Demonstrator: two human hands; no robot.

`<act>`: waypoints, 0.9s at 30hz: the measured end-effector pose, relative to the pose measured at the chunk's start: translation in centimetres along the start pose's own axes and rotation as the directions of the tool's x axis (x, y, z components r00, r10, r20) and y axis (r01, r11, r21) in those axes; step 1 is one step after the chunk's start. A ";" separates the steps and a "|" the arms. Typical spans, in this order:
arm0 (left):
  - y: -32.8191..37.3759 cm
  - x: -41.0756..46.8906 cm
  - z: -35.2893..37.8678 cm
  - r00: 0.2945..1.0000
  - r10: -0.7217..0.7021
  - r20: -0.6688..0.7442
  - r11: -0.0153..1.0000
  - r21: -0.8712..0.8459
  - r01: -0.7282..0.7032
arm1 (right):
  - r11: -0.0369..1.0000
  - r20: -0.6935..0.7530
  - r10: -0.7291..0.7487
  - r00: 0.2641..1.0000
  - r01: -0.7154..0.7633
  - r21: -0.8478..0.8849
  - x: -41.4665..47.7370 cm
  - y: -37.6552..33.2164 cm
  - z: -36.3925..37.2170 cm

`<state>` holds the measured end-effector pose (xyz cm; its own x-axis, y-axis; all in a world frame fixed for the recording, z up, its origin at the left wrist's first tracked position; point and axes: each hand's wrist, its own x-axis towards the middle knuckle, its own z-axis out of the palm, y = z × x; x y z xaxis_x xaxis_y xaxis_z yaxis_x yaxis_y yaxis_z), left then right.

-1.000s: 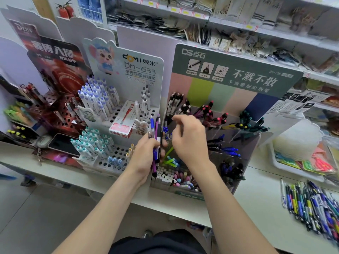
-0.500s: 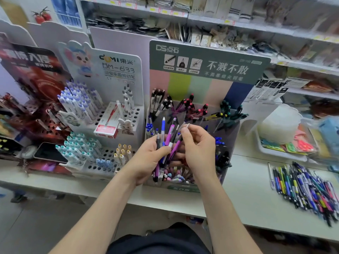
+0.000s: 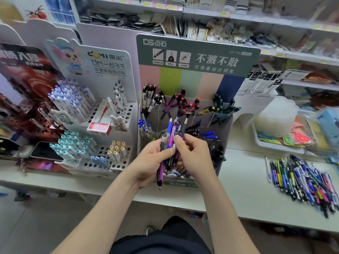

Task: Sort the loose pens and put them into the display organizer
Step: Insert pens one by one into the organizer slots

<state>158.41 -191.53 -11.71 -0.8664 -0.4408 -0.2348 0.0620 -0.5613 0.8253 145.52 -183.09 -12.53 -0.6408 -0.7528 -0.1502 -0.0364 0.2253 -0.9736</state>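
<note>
Here, pens (image 3: 172,136) at organizer (image 3: 181,182) front edge

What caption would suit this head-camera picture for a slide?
Left hand grips a bundle of pens while the right hand pinches at them, in front of the green-headed display organizer.

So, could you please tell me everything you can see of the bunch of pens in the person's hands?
The bunch of pens is a handful of slim plastic click pens with purple, blue and dark barrels and silvery ends. They stand roughly upright, fanned out above the fingers; one purple pen hangs lower. The left hand grips their middles and the right hand pinches among them. They are held just in front of the display organizer.
</note>
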 end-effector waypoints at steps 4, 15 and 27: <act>-0.7 1.1 0.0 0.997 -0.043 -0.060 0.999 -0.006 0.042 | 0.992 -0.300 -0.075 0.951 0.103 0.077 -0.2 -1.0 -0.4; -0.2 3.8 3.2 0.994 -0.057 -0.092 0.994 0.091 0.065 | 0.980 -0.140 -0.192 0.971 0.183 -0.073 0.6 -2.4 -4.2; -1.1 6.4 6.3 0.855 0.262 -0.448 0.936 -0.097 -0.338 | 0.920 0.018 -0.335 0.942 0.332 -0.208 1.1 -0.4 -5.2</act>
<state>149.71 -189.35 -10.88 -0.5022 -0.8377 -0.2148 0.3986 -0.4446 0.8021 140.84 -180.73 -11.41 -0.5780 -0.7955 0.1820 -0.4052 0.0862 -0.9101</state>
